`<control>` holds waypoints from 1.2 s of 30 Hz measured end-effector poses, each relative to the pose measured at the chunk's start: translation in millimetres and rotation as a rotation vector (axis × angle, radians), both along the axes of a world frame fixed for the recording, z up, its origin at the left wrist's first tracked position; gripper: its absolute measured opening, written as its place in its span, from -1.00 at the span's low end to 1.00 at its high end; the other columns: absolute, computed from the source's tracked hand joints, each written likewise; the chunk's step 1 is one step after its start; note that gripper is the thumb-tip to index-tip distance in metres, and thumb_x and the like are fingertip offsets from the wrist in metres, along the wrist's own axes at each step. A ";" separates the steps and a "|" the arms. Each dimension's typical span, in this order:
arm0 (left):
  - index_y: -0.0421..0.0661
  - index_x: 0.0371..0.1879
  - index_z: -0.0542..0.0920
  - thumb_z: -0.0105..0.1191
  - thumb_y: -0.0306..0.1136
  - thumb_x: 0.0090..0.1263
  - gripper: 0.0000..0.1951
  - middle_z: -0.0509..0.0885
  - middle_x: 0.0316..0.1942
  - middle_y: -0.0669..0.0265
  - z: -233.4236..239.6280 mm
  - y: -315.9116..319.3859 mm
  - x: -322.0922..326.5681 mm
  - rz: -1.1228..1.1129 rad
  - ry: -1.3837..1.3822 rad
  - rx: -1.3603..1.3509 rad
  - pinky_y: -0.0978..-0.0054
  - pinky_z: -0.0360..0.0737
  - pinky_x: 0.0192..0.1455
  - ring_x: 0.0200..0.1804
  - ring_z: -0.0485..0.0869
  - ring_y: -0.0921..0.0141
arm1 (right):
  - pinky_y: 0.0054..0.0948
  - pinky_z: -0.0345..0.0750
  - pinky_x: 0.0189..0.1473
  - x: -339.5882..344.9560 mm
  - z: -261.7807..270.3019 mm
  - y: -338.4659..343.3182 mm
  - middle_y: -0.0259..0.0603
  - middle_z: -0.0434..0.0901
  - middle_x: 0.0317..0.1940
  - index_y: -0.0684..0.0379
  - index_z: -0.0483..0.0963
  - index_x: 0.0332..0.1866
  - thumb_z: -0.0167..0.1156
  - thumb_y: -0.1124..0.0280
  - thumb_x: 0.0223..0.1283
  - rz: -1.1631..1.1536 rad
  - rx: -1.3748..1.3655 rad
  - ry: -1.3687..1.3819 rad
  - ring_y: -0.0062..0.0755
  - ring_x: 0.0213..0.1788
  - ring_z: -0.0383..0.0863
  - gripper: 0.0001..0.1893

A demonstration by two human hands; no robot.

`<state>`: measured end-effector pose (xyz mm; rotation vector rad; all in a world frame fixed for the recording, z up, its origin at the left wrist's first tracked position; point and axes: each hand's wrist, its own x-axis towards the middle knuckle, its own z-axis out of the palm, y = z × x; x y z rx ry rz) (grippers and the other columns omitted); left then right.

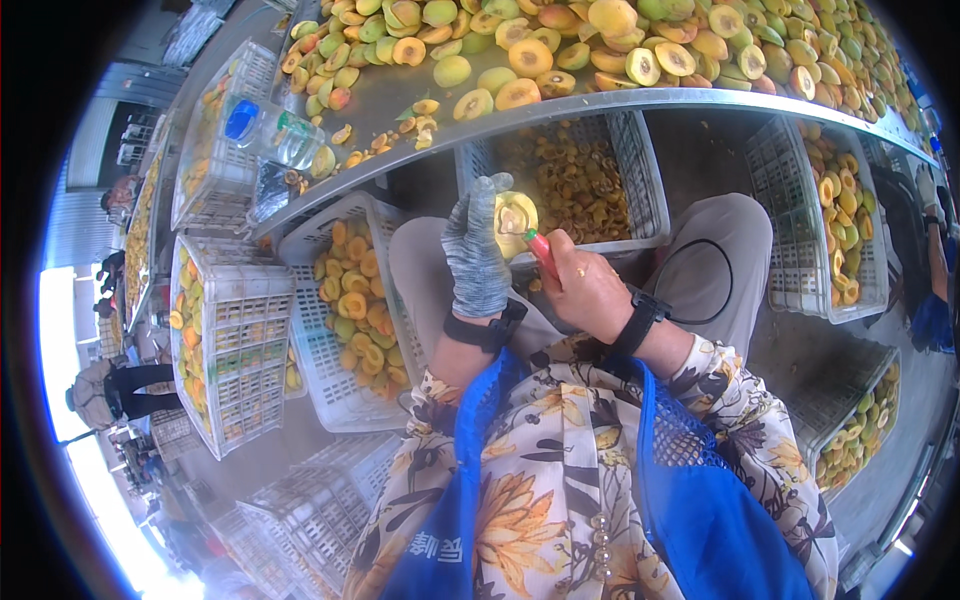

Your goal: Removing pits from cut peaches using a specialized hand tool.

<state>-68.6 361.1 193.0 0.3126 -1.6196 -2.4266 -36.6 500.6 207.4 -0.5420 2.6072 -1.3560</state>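
Observation:
My left hand [480, 247], in a grey knit glove, holds a halved yellow-green stone fruit [515, 223] with its cut face showing. In my bare right hand [589, 289] is a small pitting tool with a red handle [541, 251] and a green end; its thin metal loop lies against the middle of the fruit. Both hands are above my lap, just short of the metal table's edge [420, 150]. Beyond them, under the table, a plastic crate [660, 217] holds many small brown and yellow fruit scraps [581, 187].
Halved fruit [529, 58] is heaped across the table. A plastic bottle with a blue cap [277, 135] lies at its left. Crates of fruit stand left [307, 352] and right [780, 225] of my knees. A co-worker's gloved hand [927, 187] shows far right; another person [112, 390] stands far left.

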 end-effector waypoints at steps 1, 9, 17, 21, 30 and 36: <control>-0.22 -0.12 0.56 0.05 -0.24 0.34 -0.71 0.64 -0.16 0.18 -0.7 -1.1 0.8 -0.002 0.024 0.018 0.46 0.58 -0.10 -0.18 0.63 0.37 | 0.00 0.42 -0.35 1.9 0.4 -0.9 0.19 0.49 -0.58 0.32 0.21 -0.27 0.04 0.51 0.07 0.004 -0.006 -0.003 0.20 -0.42 0.52 -0.81; -0.25 -0.24 0.60 0.08 -0.27 0.30 -0.74 0.66 -0.31 0.24 3.1 -20.6 -3.7 -0.375 -0.224 0.266 0.56 0.56 -0.24 -0.34 0.62 0.44 | -0.03 0.44 -0.35 5.7 -5.2 8.3 0.17 0.50 -0.56 0.33 0.21 -0.28 0.04 0.55 0.00 0.099 -0.015 -0.004 0.20 -0.41 0.53 -0.80; -0.23 -0.24 0.61 0.17 -0.36 0.22 -0.78 0.67 -0.35 0.25 3.6 -28.9 -16.3 -0.484 -0.279 -0.024 0.59 0.56 -0.29 -0.34 0.62 0.49 | -0.08 0.47 -0.33 2.1 -13.9 7.7 0.15 0.51 -0.57 0.33 0.25 -0.25 0.05 0.53 -0.01 0.131 -0.138 -0.084 0.18 -0.42 0.54 -0.78; -0.22 -0.26 0.61 0.15 -0.29 0.25 -0.77 0.66 -0.36 0.26 3.8 -27.3 -17.0 -0.419 -0.329 0.211 0.57 0.57 -0.28 -0.36 0.62 0.47 | -0.09 0.48 -0.33 -4.8 -18.8 3.0 0.15 0.51 -0.57 0.32 0.27 -0.25 0.11 0.44 0.03 0.135 -0.177 -0.126 0.17 -0.41 0.55 -0.76; -0.17 -0.11 0.49 -0.10 0.09 0.35 -0.50 0.61 -0.37 0.21 14.1 -16.4 -9.8 -0.356 -0.385 0.418 0.38 0.62 -0.36 -0.36 0.61 0.33 | -0.21 0.46 -0.56 -7.7 -12.3 8.3 -0.13 0.51 -0.58 0.17 0.37 -0.30 0.20 0.29 0.08 0.412 0.044 0.502 -0.04 -0.59 0.53 -0.78; -0.19 -0.16 0.55 -0.13 0.06 0.38 -0.52 0.64 -0.30 0.20 16.9 -10.8 -11.5 -0.109 -0.344 0.318 0.47 0.63 -0.24 -0.25 0.63 0.34 | -0.23 0.51 -0.37 -23.4 1.7 19.8 -0.01 0.54 -0.43 0.23 0.41 -0.05 0.24 0.05 0.05 -0.018 -0.225 0.342 0.04 -0.41 0.57 -0.51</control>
